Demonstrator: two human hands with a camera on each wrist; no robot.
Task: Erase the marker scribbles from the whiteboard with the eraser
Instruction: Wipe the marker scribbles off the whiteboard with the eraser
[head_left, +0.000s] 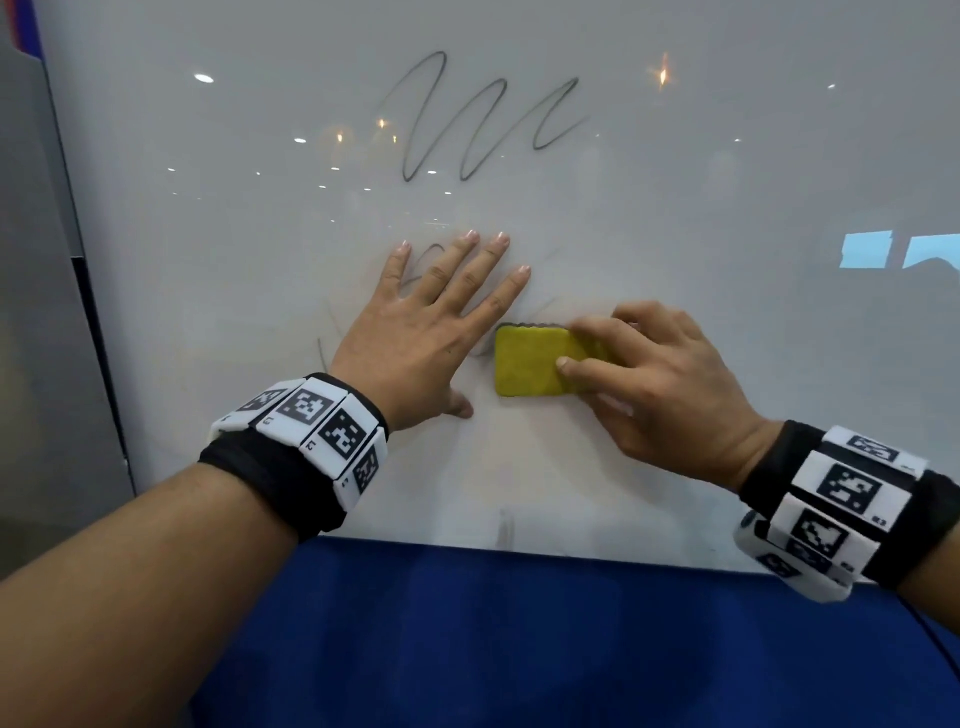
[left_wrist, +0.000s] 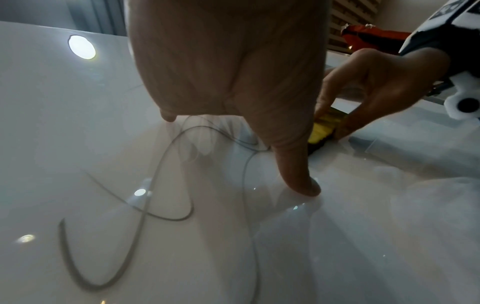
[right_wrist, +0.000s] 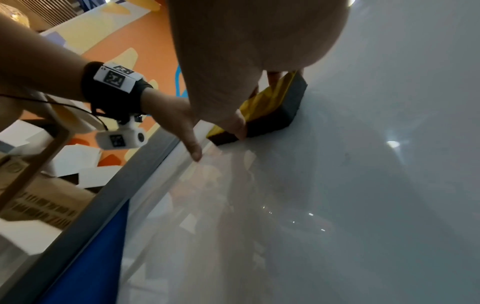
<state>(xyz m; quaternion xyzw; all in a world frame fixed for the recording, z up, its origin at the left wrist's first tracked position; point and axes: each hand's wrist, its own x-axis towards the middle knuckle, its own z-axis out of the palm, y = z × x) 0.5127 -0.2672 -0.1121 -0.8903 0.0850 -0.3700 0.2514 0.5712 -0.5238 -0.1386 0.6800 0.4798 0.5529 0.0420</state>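
Fingers (right_wrist: 237, 123) around yellow eraser (right_wrist: 275, 107)

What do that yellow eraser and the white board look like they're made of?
The eraser looks like soft foam or felt: a fuzzy matte yellow top over a dark, dull wiping layer. The whiteboard looks hard and glossy, perhaps glass or coated steel, since ceiling lights mirror sharply in it.

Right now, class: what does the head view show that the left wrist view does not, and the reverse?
Head view only: the upper zigzag scribble, both marker wristbands, the blue surface below the whiteboard.
Left wrist view only: the looping scribble beneath the left hand, and the eraser's dark underside.
Both: the yellow eraser held by the right hand.
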